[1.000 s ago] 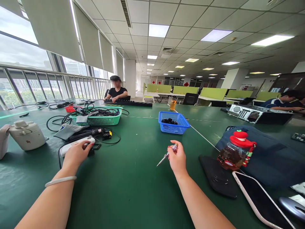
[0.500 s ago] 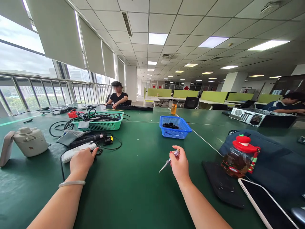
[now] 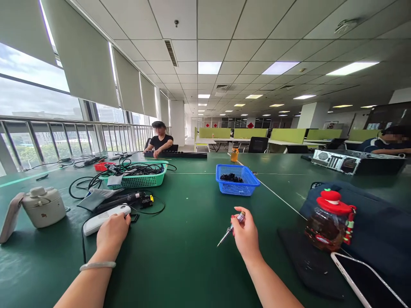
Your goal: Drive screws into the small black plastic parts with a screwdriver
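Observation:
In my right hand (image 3: 246, 231) is a slim screwdriver (image 3: 229, 231) with a clear handle, pinched between thumb and fingers. Its metal tip points down and left above the green table (image 3: 180, 256). My left hand (image 3: 114, 231) lies closed against the near right end of a long white device (image 3: 104, 219) with a black cable. Its fingers are curled, and whatever they hold is hidden. A small black piece (image 3: 135, 218) lies just right of those fingertips. Beyond my right hand stands a blue plastic basket (image 3: 237, 189) with small black parts (image 3: 231, 178) inside.
A green basket (image 3: 150, 180) full of black cables stands at the left, near a white jug (image 3: 45, 209). On the right are a red-lidded bottle (image 3: 327, 226), a black pouch (image 3: 308, 261), a phone (image 3: 366, 278) and a computer case (image 3: 353, 162). Another person (image 3: 160, 141) sits across the table.
The view has tilted up slightly, so everything sits lower in the picture. My left fingers look more curled beside the white device. The screwdriver stays in my right hand.

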Demonstrator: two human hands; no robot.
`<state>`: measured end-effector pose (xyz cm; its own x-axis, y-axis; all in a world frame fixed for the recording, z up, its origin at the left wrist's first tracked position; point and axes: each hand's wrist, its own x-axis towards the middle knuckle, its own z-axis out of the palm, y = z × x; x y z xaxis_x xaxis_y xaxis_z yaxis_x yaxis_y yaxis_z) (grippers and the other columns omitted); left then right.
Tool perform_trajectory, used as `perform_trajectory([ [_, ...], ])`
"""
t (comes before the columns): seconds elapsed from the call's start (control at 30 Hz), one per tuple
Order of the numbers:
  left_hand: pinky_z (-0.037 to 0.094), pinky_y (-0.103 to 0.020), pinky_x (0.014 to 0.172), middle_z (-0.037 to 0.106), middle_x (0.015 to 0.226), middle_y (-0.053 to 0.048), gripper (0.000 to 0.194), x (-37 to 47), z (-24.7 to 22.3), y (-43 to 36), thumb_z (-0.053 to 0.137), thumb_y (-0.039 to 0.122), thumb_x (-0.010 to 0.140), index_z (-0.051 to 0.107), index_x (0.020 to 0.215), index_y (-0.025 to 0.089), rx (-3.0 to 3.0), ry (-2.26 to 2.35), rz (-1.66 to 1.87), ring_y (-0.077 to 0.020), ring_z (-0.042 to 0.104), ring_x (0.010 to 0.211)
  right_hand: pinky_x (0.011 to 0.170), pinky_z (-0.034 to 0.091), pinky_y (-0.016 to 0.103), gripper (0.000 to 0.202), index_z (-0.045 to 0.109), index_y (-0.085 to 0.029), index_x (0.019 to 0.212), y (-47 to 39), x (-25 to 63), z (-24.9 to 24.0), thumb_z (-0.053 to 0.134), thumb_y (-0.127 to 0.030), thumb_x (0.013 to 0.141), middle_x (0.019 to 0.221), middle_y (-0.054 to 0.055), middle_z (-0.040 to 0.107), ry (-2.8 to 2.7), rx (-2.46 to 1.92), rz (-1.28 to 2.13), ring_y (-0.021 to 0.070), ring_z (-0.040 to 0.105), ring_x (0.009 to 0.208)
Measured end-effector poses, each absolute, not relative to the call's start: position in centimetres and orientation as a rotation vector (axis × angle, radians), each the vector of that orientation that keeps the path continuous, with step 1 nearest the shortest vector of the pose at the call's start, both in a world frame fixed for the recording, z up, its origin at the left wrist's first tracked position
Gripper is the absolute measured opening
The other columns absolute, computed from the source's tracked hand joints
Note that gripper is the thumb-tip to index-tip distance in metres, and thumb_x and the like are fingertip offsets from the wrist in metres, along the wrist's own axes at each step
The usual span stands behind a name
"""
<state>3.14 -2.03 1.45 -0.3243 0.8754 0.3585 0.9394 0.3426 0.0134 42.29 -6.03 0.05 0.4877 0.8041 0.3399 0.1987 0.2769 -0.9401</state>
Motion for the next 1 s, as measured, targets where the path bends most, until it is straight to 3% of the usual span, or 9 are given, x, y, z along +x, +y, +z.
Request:
perform_trajectory([
  [0.4,0.047,-0.037,0.070,0.064,0.094,-0.018,0.056,3.0,1.4,-2.1,0.021,0.042,0.095,0.069,0.096,0.012,-1.626,-2.329,-0.355,-0.0300,0.065,0.084,0.048,0.043,0.028,0.033,0.057,-0.022,0.099,-6.1,42.1,0.1,0.055,-0.042,0.072,0.064,-0.003,0.059,-1.017,-1.266,0.527,0.0161,0.055,0.048],
  [0.67,0.047,-0.034,0.071,0.062,0.096,-0.015,0.051,2.3,0.7,-1.5,0.027,0.045,0.094,0.067,0.102,0.014,-1.631,-2.308,-0.276,-0.0266,0.064,0.083,0.050,0.044,0.027,0.034,0.057,-0.022,0.101,-5.9,42.3,-0.3,0.054,-0.042,0.073,0.070,-0.002,0.060,-1.031,-1.302,0.536,0.0151,0.055,0.051],
  [0.83,0.046,-0.037,0.082,0.061,0.111,-0.015,0.048,2.4,-0.1,-1.3,0.026,0.039,0.094,0.067,0.103,0.016,-1.697,-2.226,-0.222,-0.0288,0.060,0.099,0.049,0.044,0.027,0.033,0.057,-0.022,0.100,-6.0,42.3,-0.2,0.055,-0.041,0.073,0.069,-0.002,0.060,-1.035,-1.284,0.526,0.0153,0.056,0.051],
  [1.0,0.043,-0.041,0.089,0.062,0.119,-0.015,0.043,3.4,-0.2,-1.5,0.031,0.026,0.091,0.061,0.118,0.013,-1.764,-2.210,-0.265,-0.0294,0.056,0.110,0.049,0.043,0.027,0.034,0.057,-0.022,0.100,-6.2,42.0,-0.1,0.054,-0.043,0.073,0.066,-0.002,0.059,-1.054,-1.282,0.538,0.0158,0.055,0.050],
])
